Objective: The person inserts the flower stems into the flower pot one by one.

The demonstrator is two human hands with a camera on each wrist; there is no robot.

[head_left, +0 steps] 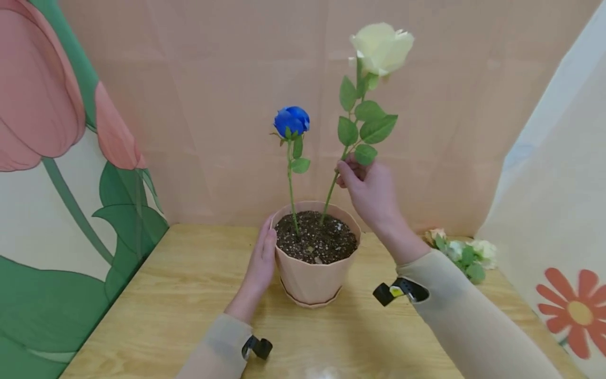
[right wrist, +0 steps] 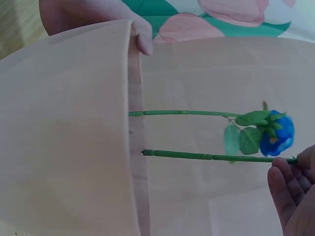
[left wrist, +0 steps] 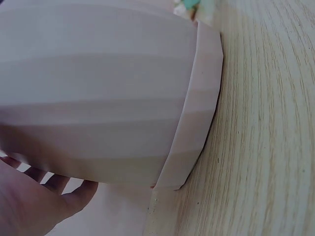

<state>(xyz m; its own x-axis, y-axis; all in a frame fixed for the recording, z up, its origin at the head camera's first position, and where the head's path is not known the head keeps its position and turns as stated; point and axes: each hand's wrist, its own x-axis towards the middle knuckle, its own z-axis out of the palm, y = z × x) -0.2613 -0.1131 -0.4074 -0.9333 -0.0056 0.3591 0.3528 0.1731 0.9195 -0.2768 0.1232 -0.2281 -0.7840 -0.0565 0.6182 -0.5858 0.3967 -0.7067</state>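
A pale pink flowerpot (head_left: 310, 284) with dark soil (head_left: 314, 245) stands on the table. My left hand (head_left: 262, 252) rests against its left side, fingers extended along the wall; in the left wrist view, the hand (left wrist: 37, 201) lies beside the pot (left wrist: 98, 118). An artificial blue rose (head_left: 291, 121) stands upright in the soil. My right hand (head_left: 374, 192) pinches the green stem of an artificial white rose (head_left: 383, 48) between thumb and fingers. That stem leans up and right. In the right wrist view, its lower stem end (right wrist: 144, 152) shows just above the pot's rim.
Several pale artificial flowers (head_left: 466, 255) lie at the table's back right. A pink backdrop (head_left: 227, 116) hangs behind the wooden table (head_left: 189, 300). A tulip-printed sheet (head_left: 71, 200) borders the left side and a flower-printed white sheet (head_left: 549, 226) the right.
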